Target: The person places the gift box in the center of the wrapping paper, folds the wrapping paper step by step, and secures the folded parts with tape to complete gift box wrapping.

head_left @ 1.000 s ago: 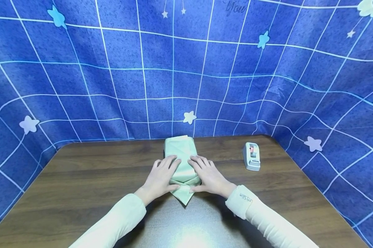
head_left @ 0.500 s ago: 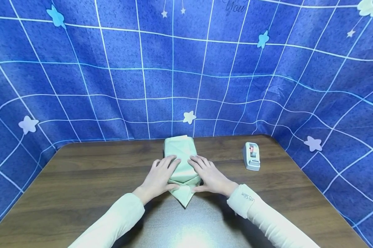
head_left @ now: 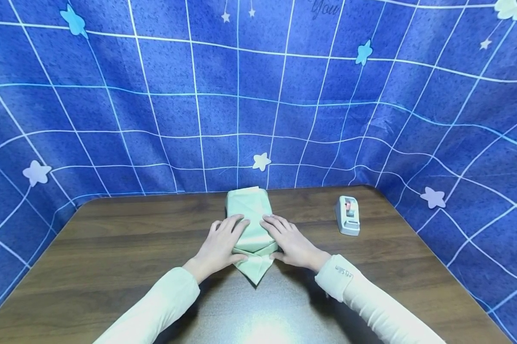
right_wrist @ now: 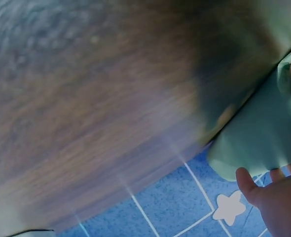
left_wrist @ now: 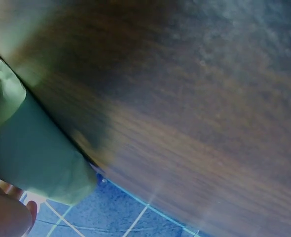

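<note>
A box wrapped in pale green paper point(head_left: 251, 205) lies at the middle of the table, its long side running away from me. At its near end a folded paper flap point(head_left: 255, 273) tapers to a point towards me. My left hand point(head_left: 219, 242) rests on the left of the box, fingers spread over the top and thumb at the flap's left side. On the other side my right hand point(head_left: 295, 244) lies likewise, with its thumb at the right edge of the flap. Both wrist views show the box's green side wall point(left_wrist: 37, 148) beneath the fingers.
A white tape dispenser point(head_left: 349, 217) with a pinkish roll stands at the back right of the brown wood-grain table point(head_left: 134, 239). Behind and beside the table hangs a blue curtain point(head_left: 177, 110) with white grid lines and stars.
My right thumb has slid outward along the flap, from near its middle to its right edge. My left hand stays almost in place, and the box has hardly moved.
</note>
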Tool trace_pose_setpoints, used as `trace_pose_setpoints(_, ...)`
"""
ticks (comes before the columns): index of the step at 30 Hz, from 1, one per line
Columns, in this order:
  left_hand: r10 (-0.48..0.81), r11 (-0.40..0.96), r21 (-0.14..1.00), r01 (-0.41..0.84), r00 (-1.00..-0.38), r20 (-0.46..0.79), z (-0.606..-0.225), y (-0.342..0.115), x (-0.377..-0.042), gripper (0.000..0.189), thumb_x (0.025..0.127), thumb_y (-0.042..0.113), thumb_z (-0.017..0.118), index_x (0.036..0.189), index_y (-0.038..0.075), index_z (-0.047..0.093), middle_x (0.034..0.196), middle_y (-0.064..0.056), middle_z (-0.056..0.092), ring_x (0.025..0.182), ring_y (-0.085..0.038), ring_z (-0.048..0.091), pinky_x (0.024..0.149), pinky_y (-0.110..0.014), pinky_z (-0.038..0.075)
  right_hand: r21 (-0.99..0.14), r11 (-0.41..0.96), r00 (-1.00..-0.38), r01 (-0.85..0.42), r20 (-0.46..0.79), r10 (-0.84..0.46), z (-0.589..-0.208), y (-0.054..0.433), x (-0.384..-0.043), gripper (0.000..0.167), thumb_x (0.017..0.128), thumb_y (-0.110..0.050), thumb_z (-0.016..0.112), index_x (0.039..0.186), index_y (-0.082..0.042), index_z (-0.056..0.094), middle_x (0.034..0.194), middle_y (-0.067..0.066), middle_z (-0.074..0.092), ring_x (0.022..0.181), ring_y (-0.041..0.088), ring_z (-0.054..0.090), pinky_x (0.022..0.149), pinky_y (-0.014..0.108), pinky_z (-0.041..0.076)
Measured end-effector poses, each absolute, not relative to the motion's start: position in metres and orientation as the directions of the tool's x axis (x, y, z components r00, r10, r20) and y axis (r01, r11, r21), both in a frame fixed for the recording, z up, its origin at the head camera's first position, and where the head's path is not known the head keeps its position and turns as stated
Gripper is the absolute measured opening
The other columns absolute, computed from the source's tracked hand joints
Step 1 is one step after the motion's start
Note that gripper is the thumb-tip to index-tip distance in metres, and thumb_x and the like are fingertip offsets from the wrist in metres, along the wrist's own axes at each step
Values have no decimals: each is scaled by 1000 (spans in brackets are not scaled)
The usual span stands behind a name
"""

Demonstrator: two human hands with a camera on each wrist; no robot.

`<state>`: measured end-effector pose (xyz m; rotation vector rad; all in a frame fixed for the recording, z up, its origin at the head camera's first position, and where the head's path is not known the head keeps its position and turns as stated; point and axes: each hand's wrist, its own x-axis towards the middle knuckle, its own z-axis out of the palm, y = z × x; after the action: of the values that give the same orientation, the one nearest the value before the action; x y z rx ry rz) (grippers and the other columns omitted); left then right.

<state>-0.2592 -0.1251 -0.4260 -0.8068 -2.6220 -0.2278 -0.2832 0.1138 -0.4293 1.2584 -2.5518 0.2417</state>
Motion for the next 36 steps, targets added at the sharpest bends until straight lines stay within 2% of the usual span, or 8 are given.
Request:
trace_pose_setpoints(3,504,823,45,566,-765,400,-426,-125,-260,89,63,49,77,135,13,39,137,-11,39,126,-25,37,94,-51,33,-13,609,-579,-793,325,-748,-430,114,-284,84,76,-29,73,143,-9,25,149,8,25,137,28,23,102,48,34)
trace_pose_setpoints(9,505,824,53,564,-773,385,-424,-124,-257,88,64,47,77,135,13,38,138,-12,38,127,-26,37,95,-51,33,38,626,-585,-779,319,-746,-431,113,-285,84,77,-32,72,143,-9,25,148,8,27,136,27,25,102,46,35)
trace_pose_setpoints(23,506,833,20,553,-775,378,-425,-126,-258,99,57,56,77,137,14,37,139,-11,37,128,-24,36,96,-49,32,-12,594,-567,-804,313,-762,-428,116,-286,91,71,-29,76,143,-10,25,149,7,25,136,27,24,100,47,37)
trace_pose_setpoints(29,503,836,-5,549,-762,407,-425,-124,-257,100,54,56,78,134,13,39,137,-11,40,126,-24,38,94,-47,34,-44,564,-543,-824,341,-767,-427,117,-285,87,73,-28,76,142,-9,28,148,9,27,136,29,25,97,50,39)
trace_pose_setpoints(36,500,841,3,541,-778,380,-425,-123,-256,98,57,54,79,136,13,37,138,-11,39,127,-24,36,96,-47,33,-57,563,-548,-825,324,-771,-424,118,-282,90,71,-31,77,142,-8,28,148,10,26,136,30,24,97,50,39)
